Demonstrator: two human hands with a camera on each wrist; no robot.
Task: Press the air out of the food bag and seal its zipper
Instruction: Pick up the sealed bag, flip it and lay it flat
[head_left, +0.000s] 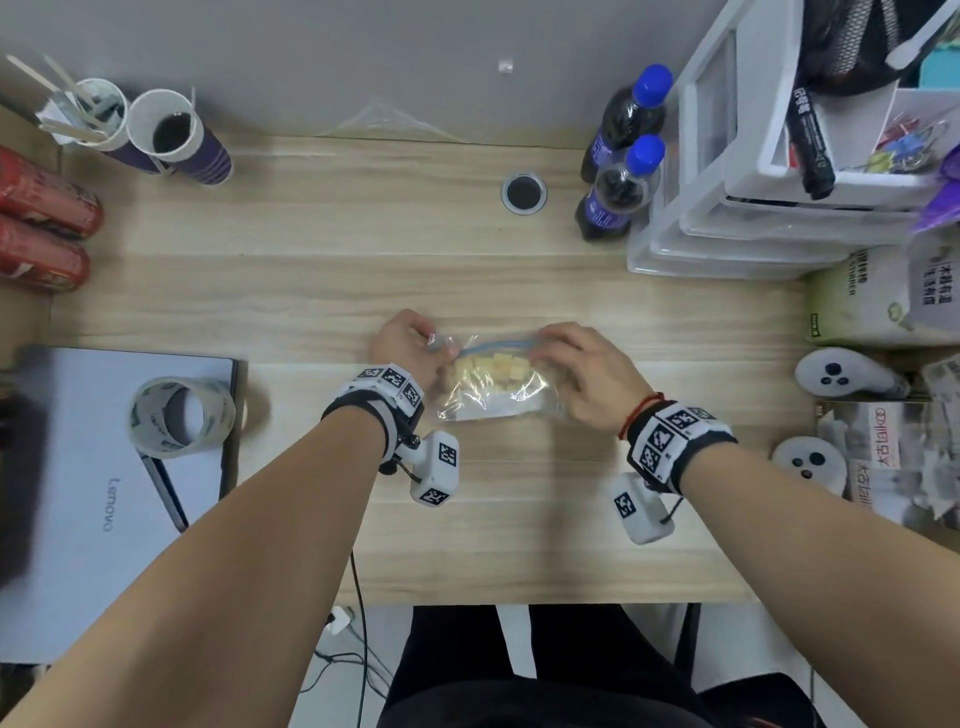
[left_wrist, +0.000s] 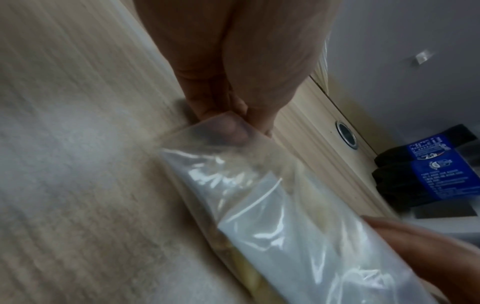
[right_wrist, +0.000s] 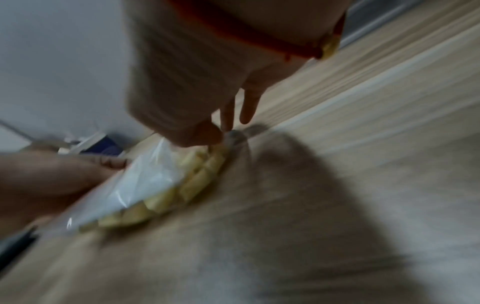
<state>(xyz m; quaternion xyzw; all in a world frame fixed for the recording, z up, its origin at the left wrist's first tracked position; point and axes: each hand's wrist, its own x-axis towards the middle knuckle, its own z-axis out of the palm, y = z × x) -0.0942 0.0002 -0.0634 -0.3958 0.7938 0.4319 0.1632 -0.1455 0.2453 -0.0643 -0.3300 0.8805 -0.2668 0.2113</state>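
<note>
A clear zip bag (head_left: 498, 395) with pale yellow food cubes (head_left: 493, 370) lies on the wooden table (head_left: 363, 270), its blue zipper strip (head_left: 498, 345) along the far edge. My left hand (head_left: 410, 343) pinches the bag's left top corner (left_wrist: 223, 131) between thumb and fingers. My right hand (head_left: 582, 364) pinches the zipper's right end, thumb and fingers on the bag (right_wrist: 155, 179) above the cubes (right_wrist: 197, 176). The fingertips are partly hidden in the head view and the right wrist view is blurred.
A tape roll (head_left: 179, 415) sits on a closed laptop (head_left: 104, 493) at the left. Paper cups (head_left: 171, 135) and red cans (head_left: 41, 223) stand far left; two dark bottles (head_left: 618, 187), a plastic drawer unit (head_left: 753, 171) and controllers (head_left: 841, 374) are at the right.
</note>
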